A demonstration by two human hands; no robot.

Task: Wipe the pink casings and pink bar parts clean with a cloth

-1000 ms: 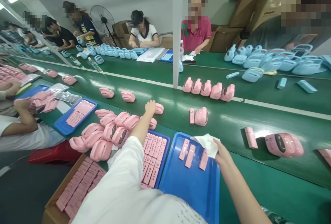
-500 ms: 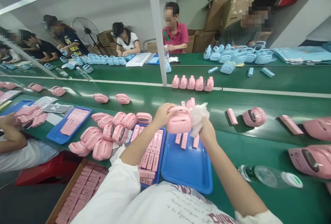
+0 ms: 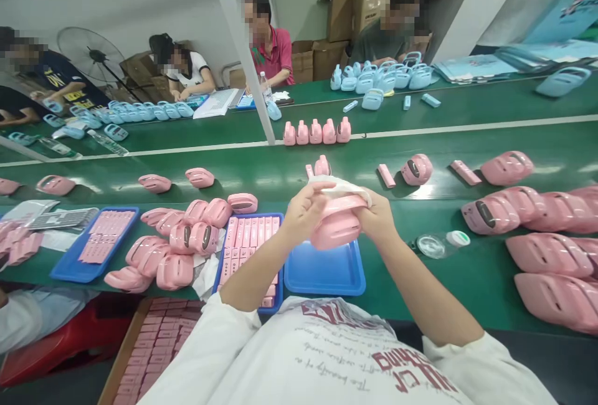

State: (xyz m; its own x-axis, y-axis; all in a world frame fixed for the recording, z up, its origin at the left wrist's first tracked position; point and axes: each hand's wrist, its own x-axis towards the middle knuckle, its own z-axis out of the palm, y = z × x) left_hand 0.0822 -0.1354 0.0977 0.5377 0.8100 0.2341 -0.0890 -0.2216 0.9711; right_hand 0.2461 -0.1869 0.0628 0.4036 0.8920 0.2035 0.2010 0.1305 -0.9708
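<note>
Both hands hold one pink plastic device [image 3: 335, 225] above a blue tray [image 3: 324, 273]. My left hand [image 3: 301, 210] grips its left side with curled fingers. My right hand [image 3: 377, 217] closes on its right side and presses a white cloth [image 3: 340, 187] over its top. A second blue tray [image 3: 250, 249], filled with pink remote-like parts, lies just left of the hands. A pile of pink devices [image 3: 187, 240] sits further left.
A green conveyor belt [image 3: 280, 171] carries more pink devices [image 3: 415, 169] and pink bars [image 3: 386, 176]. Several pink devices [image 3: 551, 237] are stacked at right beside a lying clear bottle [image 3: 434, 244]. Other people work across the table among blue devices [image 3: 374, 78]. A white post [image 3: 243, 56] rises ahead.
My left hand reached out to the belt, took a pink device and brought it back. My right hand lifted the cloth from the tray onto the device. The view swung right.
</note>
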